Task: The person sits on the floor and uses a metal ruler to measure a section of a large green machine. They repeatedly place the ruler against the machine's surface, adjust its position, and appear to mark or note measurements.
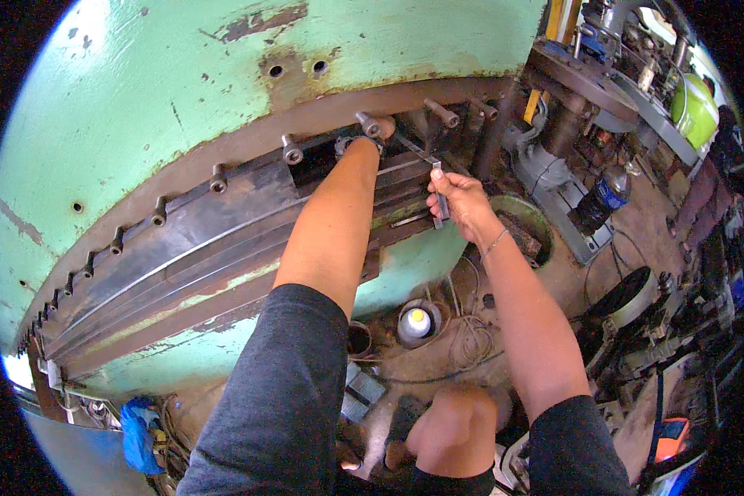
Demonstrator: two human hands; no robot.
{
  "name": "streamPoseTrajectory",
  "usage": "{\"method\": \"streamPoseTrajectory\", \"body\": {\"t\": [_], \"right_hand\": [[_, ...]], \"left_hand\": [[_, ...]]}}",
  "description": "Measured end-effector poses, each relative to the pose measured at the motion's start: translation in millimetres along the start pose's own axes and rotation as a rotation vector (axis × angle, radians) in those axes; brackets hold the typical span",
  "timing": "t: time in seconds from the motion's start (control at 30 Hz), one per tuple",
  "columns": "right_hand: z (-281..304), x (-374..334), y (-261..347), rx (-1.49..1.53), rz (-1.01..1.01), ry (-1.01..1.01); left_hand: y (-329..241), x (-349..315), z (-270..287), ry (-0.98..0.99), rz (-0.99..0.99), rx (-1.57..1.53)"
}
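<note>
My left hand (370,139) reaches up into the dark slot of a big green press machine (165,99), right under a row of bolts (290,150). Only the wrist and part of the hand show; the fingers are hidden at a bolt head (369,124). My right hand (461,202) is to the right of it, in front of the long steel blade bars (182,240). It grips a short flat metal strip (439,183) held nearly upright, its top close to a thin rod that runs toward the left hand.
On the dirty floor below stand a white bottle with a yellow cap (416,322), coiled cables (471,339) and a dark bottle with a blue label (602,200). A blue cloth (139,431) lies at lower left. Machine parts and a green rounded object (694,109) crowd the right.
</note>
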State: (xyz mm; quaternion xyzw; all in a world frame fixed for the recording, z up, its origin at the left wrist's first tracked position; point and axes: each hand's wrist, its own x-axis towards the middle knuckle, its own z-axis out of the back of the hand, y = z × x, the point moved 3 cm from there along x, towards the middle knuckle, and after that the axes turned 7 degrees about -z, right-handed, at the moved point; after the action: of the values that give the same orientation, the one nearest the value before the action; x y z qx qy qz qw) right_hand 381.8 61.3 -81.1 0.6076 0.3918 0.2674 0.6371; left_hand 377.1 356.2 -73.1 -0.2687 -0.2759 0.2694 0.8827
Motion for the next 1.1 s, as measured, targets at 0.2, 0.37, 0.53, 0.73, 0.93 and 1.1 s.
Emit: {"method": "streamPoseTrajectory", "body": {"t": [0.2, 0.37, 0.53, 0.73, 0.93, 1.1], "right_hand": [[2.3, -0.7, -4.7, 0.004, 0.0, 0.001], [2.6, 5.8, -1.0, -0.001, 0.038, 0.004], [-0.8, 3.9, 4.3, 0.003, 0.045, 0.007], [-6.4, 4.7, -1.9, 0.01, 0.071, 0.024], [-4.8, 8.8, -4.1, 0.026, 0.057, 0.003], [-4.1, 6.6, -1.7, 0.018, 0.037, 0.019]], "left_hand": [[-77.7, -102.6, 59.5, -0.264, 0.033, -0.308], [-135.4, -303.5, 110.3, -0.283, -0.216, -0.415], [-143.5, -479.8, 110.9, 0.211, -0.197, -0.501], [-133.3, -529.5, 100.6, 0.345, -0.137, -0.44], [-118.9, -525.5, 86.4, 0.342, -0.107, -0.397], [-107.8, -517.0, 80.6, 0.337, -0.159, -0.361]]}}
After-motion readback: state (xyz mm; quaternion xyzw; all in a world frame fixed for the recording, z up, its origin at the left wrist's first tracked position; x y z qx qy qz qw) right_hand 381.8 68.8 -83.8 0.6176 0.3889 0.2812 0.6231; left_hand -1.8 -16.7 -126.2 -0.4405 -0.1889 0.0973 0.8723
